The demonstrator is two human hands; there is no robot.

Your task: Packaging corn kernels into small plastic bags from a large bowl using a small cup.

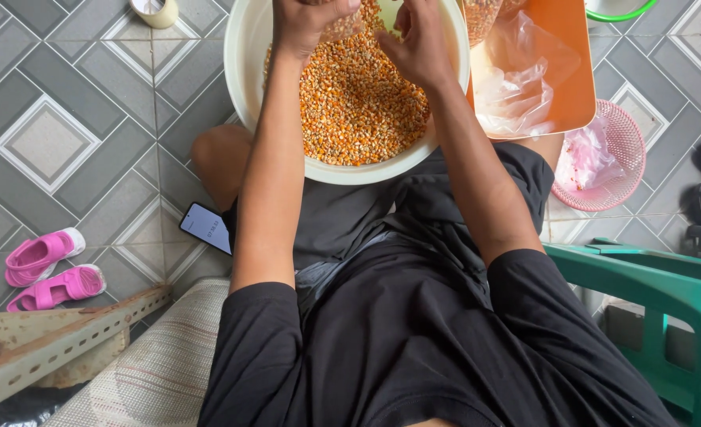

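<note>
Corn kernels point(358, 103) fill cream basin point(244, 55) on lap. Left hand point(307, 20) grip closed round small clear bag point(342, 28) of kernels; right hand point(418, 39) pinches bag mouth, I think. Best: keep bag upright, low over basin, so spills drop back in.

Counting the things on the floor

There are two hands, the left hand point(311, 24) and the right hand point(418, 39), over one big white bowl point(244, 71) full of too many corn kernels point(358, 111) to count. There are two pink sandals point(46, 273), one phone point(206, 228), one orange tray point(572, 71), one pink basket point(623, 158), one roll of tape point(155, 11) and one green chair point(667, 292).
</note>
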